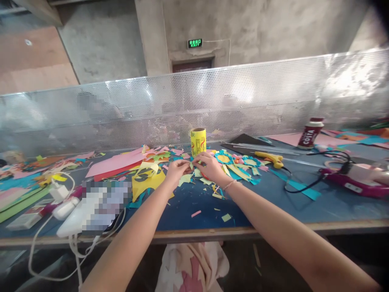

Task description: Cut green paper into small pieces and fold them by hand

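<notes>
Apparently, my left hand [176,172] and right hand [210,166] pinch a small pale paper scrap [191,165] between them; a careless forward nudge could topple the yellow roll [198,142] standing just beyond my fingers.

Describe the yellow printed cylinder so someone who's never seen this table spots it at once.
Face the silvery perforated metal panel along the far side of the blue tabletop. Near the middle, beyond the bare left hand and right hand, stands the yellow printed cylinder. Its upright shape and round brown top distinguish it from the low, colourful paper scraps.
</notes>
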`<state>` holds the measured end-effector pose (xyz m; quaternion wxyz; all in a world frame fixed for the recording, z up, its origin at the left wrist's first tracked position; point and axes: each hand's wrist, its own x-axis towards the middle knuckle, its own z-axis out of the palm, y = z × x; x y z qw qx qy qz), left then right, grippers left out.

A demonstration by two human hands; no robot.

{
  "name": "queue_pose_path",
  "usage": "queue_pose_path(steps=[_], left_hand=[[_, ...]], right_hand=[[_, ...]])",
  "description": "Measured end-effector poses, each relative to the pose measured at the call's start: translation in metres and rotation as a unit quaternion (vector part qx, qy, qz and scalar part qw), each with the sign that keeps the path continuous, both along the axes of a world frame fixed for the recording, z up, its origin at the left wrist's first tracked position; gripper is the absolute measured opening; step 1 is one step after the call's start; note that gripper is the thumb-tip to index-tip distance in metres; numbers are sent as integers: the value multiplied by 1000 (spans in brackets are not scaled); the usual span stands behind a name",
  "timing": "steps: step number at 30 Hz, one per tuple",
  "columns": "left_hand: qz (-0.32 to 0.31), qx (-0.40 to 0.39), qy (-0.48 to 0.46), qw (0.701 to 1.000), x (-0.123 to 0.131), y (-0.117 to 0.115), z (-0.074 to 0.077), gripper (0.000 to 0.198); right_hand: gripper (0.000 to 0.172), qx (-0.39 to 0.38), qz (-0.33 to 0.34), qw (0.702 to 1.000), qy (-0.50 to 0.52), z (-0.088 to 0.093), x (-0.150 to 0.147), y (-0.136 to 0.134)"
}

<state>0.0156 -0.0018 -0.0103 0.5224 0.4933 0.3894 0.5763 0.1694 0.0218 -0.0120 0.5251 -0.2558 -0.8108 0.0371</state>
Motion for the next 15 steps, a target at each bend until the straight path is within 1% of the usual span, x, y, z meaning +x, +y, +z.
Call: queue_pose_path(steps=[4,8,15], left_hand=[[-20,9,-15,1000,0,-1,0,19],[-30,-7,-46,998,0,0,0,16],[-37,-40,-72,996,0,-2,4,9]], right_hand=[[15,17,10,1000,5,1,1,1],[18,33,19,999,-6,0,4,5],[23,55,29,995,-76,0,12,5]])
